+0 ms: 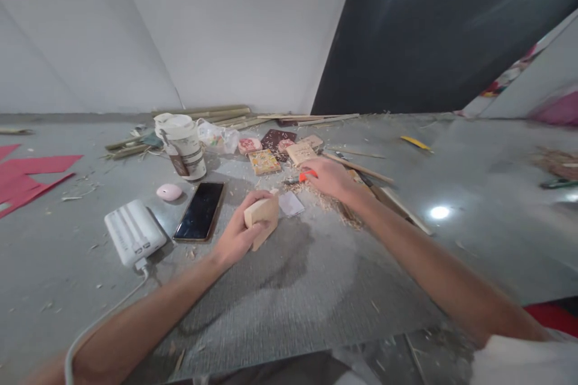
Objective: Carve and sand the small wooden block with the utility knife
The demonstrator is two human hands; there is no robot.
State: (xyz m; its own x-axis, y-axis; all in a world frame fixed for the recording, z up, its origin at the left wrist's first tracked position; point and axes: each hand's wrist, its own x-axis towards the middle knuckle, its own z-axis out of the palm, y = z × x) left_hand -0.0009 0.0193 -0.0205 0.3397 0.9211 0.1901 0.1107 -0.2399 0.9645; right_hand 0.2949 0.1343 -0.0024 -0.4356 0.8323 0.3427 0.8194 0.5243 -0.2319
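My left hand (241,230) is closed around a pale wooden block (263,215), thumb across its near face, holding it above the grey mat. Farther forward and to the right, my right hand (329,175) reaches down among wood shavings (323,197), its fingers closed on the orange handle of a knife (307,175). The knife's dark blade points left. Just beyond that hand lies a light wooden piece with markings (301,153). A small white square (291,204) lies between my two hands. To its left, a phone (200,212) rests flat.
A paper cup (183,147) stands behind the phone; a pink egg-shaped object (169,192) and a cabled white power bank (135,231) lie left. A patterned square block (264,162) and round reddish pieces (250,145) sit ahead. Sticks (409,210) lie right, near a yellow cutter (415,143).
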